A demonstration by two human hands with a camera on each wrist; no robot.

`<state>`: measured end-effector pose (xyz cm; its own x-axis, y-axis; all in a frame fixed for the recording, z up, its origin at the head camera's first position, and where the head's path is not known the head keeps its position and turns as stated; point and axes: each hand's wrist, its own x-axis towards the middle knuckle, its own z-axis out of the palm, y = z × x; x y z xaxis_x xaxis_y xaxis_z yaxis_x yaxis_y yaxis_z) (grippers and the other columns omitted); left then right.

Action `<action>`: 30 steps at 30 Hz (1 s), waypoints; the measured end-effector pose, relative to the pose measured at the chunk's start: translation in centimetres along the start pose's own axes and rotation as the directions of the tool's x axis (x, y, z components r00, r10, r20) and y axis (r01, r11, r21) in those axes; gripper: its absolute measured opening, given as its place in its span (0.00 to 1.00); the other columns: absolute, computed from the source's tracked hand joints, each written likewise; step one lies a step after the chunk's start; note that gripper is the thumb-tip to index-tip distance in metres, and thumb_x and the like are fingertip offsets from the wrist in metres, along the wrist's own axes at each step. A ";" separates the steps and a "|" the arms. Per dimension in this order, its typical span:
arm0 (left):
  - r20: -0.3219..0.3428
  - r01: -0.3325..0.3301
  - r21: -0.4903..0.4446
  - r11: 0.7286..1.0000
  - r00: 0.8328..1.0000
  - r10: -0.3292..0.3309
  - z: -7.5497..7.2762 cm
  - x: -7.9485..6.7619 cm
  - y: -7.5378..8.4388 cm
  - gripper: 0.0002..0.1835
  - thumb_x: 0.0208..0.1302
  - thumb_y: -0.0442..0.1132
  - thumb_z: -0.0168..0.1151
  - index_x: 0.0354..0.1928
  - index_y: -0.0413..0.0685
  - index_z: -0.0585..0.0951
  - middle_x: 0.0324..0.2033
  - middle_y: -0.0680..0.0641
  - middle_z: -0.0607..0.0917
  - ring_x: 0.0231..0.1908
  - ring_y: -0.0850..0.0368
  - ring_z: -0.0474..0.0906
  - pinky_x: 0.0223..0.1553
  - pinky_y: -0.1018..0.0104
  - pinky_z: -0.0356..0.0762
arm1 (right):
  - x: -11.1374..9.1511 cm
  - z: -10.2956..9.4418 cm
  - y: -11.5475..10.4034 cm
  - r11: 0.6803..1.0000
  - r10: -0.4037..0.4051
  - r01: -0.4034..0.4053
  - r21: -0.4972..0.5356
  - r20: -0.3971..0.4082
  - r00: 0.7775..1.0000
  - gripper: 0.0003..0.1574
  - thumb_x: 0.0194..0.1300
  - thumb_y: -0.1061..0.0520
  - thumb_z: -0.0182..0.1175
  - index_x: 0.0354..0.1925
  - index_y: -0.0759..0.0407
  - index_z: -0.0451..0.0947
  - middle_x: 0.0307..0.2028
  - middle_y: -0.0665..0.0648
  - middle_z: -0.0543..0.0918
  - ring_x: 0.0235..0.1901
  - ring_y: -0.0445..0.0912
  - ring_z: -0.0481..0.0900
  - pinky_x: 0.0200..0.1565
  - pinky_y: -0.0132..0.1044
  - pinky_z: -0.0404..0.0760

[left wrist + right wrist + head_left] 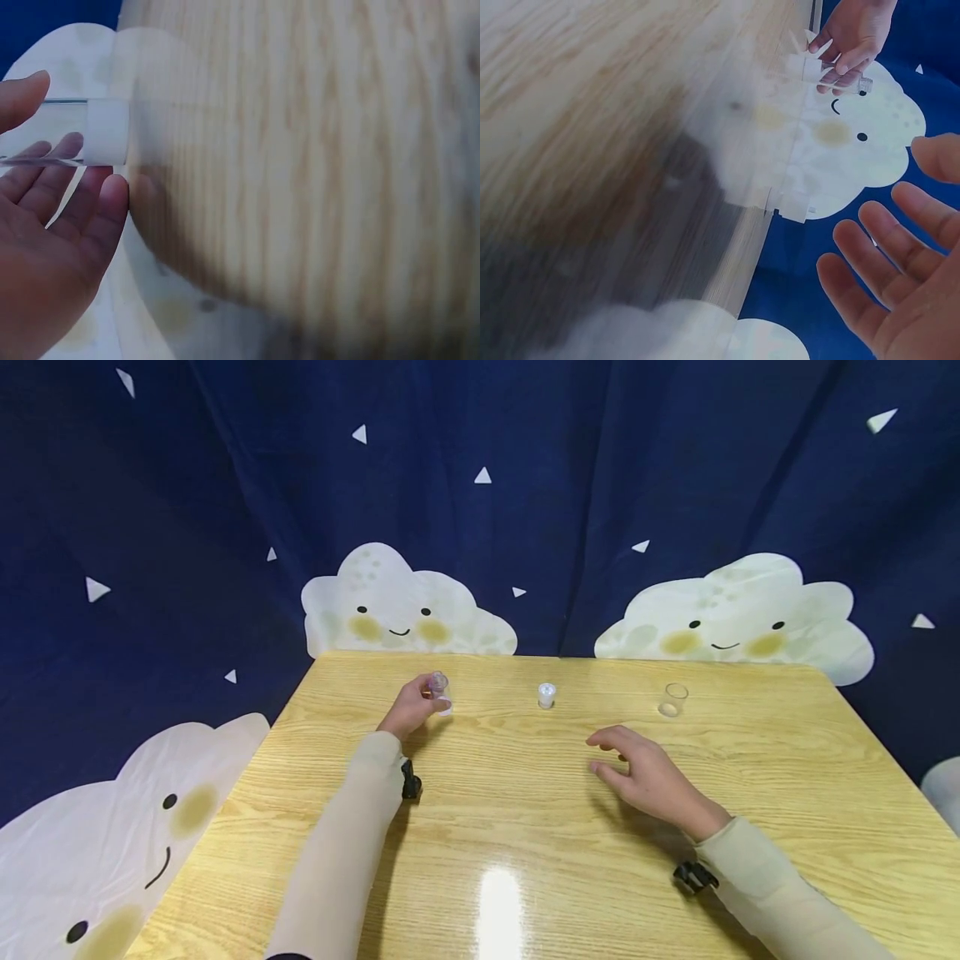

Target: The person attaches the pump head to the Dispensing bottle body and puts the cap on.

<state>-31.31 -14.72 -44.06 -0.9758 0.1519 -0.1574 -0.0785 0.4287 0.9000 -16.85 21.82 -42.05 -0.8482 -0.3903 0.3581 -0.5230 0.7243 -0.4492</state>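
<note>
My left hand (412,706) is at the far left of the table, gripping a small clear cylinder with a white end (445,706). In the left wrist view the thumb lies along one side of the clear cylinder (64,120) and the fingers curve round the other, with the white end facing the tabletop. My right hand (648,777) hovers over the table at the right with its fingers spread and relaxed, holding nothing. Beyond it stands a clear open cup (672,700). A small white piece with a round top (546,695) stands between the cylinder and that cup.
The pale wooden table (495,810) has its back edge against a dark blue curtain (480,510) printed with white clouds and triangles. Light glares off the tabletop near the front. Each wrist wears a small black camera mount.
</note>
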 end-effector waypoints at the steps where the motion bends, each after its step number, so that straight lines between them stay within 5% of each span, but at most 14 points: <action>1: -0.002 0.003 0.016 1.000 1.000 -0.003 0.0 0.0 0.0 0.33 0.68 0.36 0.62 0.73 0.44 0.64 0.63 0.39 0.74 0.59 0.46 0.71 0.61 0.53 0.72 | 0.0 0.0 0.0 1.000 0.000 0.000 0.002 0.004 1.000 0.18 0.66 0.57 0.65 0.53 0.59 0.79 0.51 0.56 0.84 0.48 0.52 0.84 0.42 0.48 0.84; 7: -0.021 0.010 0.111 0.994 1.000 -0.008 0.1 0.0 -0.3 0.20 0.70 0.41 0.60 0.61 0.43 0.76 0.55 0.40 0.79 0.53 0.48 0.74 0.50 0.58 0.74 | -0.2 0.1 0.1 1.000 -0.006 0.006 0.012 0.022 1.000 0.16 0.66 0.58 0.65 0.52 0.58 0.79 0.51 0.57 0.84 0.48 0.55 0.84 0.44 0.51 0.84; 30: -0.069 -0.045 0.155 0.987 0.996 0.056 0.3 -0.2 -0.5 0.15 0.69 0.44 0.63 0.52 0.45 0.81 0.50 0.42 0.83 0.47 0.50 0.78 0.41 0.62 0.77 | -0.4 -0.7 0.9 1.000 0.022 -0.022 -0.006 0.039 0.999 0.16 0.66 0.58 0.65 0.52 0.56 0.79 0.53 0.57 0.82 0.49 0.55 0.84 0.45 0.51 0.84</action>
<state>-30.99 -14.69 -44.65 -0.9904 0.1140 -0.0784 -0.0021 0.5540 0.8325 -16.94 22.99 -41.99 -0.8622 -0.3962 0.3156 -0.5037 0.7361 -0.4522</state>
